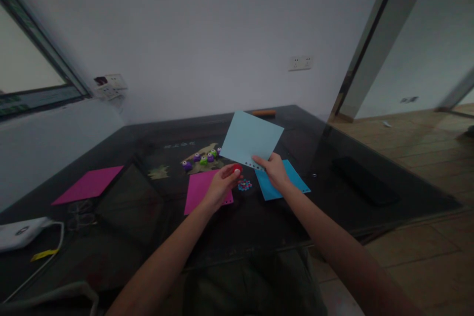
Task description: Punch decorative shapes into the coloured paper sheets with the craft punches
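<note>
My left hand (219, 186) is closed on a small round red paper punch (238, 168) with a white spot on it. In my right hand (274, 170) a pale blue sheet of paper (252, 134) is pinched at its near edge, raised above the table. Small holes run along that edge, beside the punch. Beneath my left hand lies a pink sheet (198, 188), and a brighter blue sheet (272, 188) is under my right; both have holes along an edge. Between them sits a little pile of coloured paper bits (245, 185).
Several purple and green punches (203, 160) stand behind the pink sheet. Another pink sheet (89, 185) lies left. A white power strip (22, 233) with a cable is at far left. A dark long case (365, 180) rests right on the black table (237, 232); an orange roll (263, 113) lies at the back.
</note>
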The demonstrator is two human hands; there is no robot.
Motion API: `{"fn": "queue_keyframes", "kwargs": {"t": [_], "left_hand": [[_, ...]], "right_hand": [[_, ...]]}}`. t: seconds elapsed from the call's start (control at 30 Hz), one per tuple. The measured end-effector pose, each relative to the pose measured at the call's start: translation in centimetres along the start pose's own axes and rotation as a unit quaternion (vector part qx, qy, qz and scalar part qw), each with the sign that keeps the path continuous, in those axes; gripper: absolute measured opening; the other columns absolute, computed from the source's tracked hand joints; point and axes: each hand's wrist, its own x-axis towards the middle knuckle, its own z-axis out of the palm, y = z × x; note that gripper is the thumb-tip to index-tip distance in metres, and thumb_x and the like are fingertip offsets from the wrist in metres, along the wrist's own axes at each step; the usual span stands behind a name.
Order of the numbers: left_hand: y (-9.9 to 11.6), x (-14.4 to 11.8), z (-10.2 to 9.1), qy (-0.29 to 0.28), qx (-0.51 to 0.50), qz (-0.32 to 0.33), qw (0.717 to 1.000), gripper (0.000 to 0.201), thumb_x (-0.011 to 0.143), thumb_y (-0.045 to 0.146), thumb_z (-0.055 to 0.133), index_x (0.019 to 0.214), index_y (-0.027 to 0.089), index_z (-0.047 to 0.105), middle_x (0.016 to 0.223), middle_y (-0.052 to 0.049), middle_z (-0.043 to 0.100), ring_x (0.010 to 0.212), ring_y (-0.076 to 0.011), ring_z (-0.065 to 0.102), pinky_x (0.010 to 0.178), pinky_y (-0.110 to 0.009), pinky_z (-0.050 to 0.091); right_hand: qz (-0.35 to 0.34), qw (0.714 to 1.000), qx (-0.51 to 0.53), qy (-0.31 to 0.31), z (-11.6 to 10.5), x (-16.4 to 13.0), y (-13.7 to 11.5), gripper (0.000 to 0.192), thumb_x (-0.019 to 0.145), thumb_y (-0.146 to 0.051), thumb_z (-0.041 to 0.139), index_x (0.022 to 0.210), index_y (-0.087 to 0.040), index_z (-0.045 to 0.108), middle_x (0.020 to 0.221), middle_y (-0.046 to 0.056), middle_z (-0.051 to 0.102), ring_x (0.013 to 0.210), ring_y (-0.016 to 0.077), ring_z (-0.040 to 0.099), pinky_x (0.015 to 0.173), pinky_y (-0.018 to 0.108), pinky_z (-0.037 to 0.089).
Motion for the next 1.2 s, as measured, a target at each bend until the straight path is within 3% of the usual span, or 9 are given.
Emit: {"fn": "queue_keyframes", "kwargs": {"t": [0.57, 1.07, 1.2], "left_hand": [[0.9, -0.9, 1.0, 0.009, 0.006, 0.016, 1.000, 0.038, 0.062, 0.024, 0.076, 0.095, 0.014, 0.060, 0.093, -0.007, 0.062, 0.075, -0.0134, 0.061, 0.070, -0.025, 0.048], [0.9, -1.0, 1.2, 0.021, 0.013, 0.020, 1.000, 0.035, 0.062, 0.028, 0.077, 0.089, 0.012, 0.063, 0.090, -0.008, 0.066, 0.071, -0.0135, 0.060, 0.069, -0.026, 0.049], [0.8, -1.0, 1.2, 0.007, 0.011, 0.022, 1.000, 0.034, 0.063, 0.029, 0.076, 0.090, 0.012, 0.063, 0.093, -0.009, 0.066, 0.072, -0.0136, 0.061, 0.070, -0.027, 0.049]], "right_hand": [[-0.041, 0.998, 0.033, 0.025, 0.3, -0.3, -0.4, 0.032, 0.062, -0.033, 0.074, 0.087, -0.015, 0.065, 0.096, 0.010, 0.070, 0.087, 0.0241, 0.066, 0.084, 0.040, 0.051], [-0.038, 0.999, 0.007, -0.028, 0.2, -0.4, 0.1, 0.037, 0.058, -0.036, 0.076, 0.085, -0.012, 0.067, 0.088, 0.011, 0.071, 0.078, 0.0230, 0.067, 0.077, 0.039, 0.052], [-0.026, 1.000, 0.006, -0.016, 0.6, -0.7, 0.0, 0.042, 0.056, -0.037, 0.077, 0.089, -0.012, 0.066, 0.093, 0.013, 0.071, 0.082, 0.0236, 0.066, 0.077, 0.038, 0.052]]}}
